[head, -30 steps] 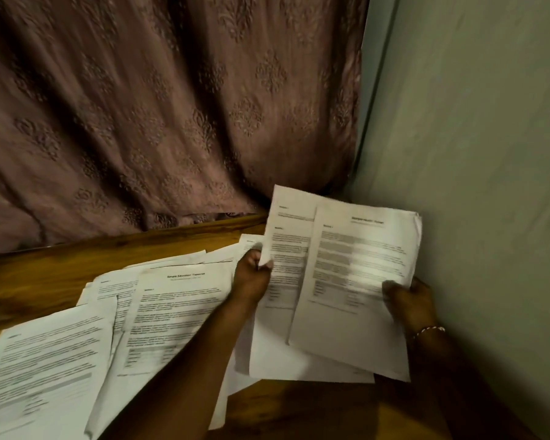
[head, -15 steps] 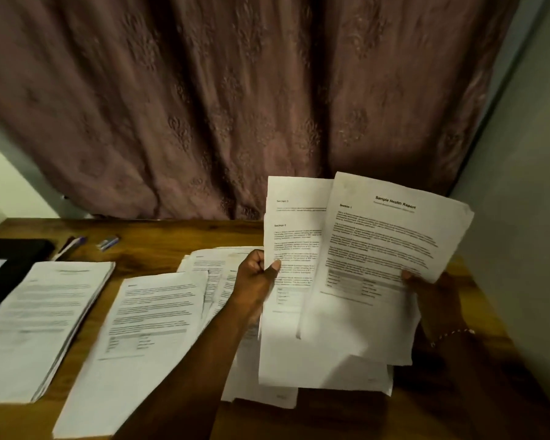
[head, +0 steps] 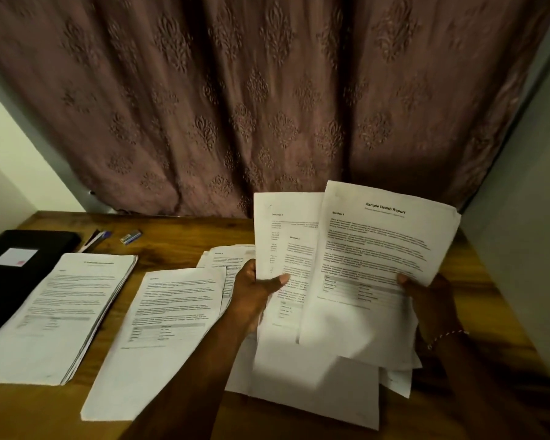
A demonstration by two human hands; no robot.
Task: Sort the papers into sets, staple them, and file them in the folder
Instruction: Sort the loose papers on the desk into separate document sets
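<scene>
Left hand (head: 258,292) pinches the fanned sheets (head: 283,249), thumb on top. Right hand (head: 432,300) grips the Sample Health Report page (head: 378,265) at its right edge. Since a second ago that page has splayed further off the rest and our view has swung left. The stack (head: 61,312), loose sheet (head: 172,312) and black folder (head: 19,265) lie there on the table (head: 204,230). We judge we're still sorting; stapling and filing are pending.
</scene>
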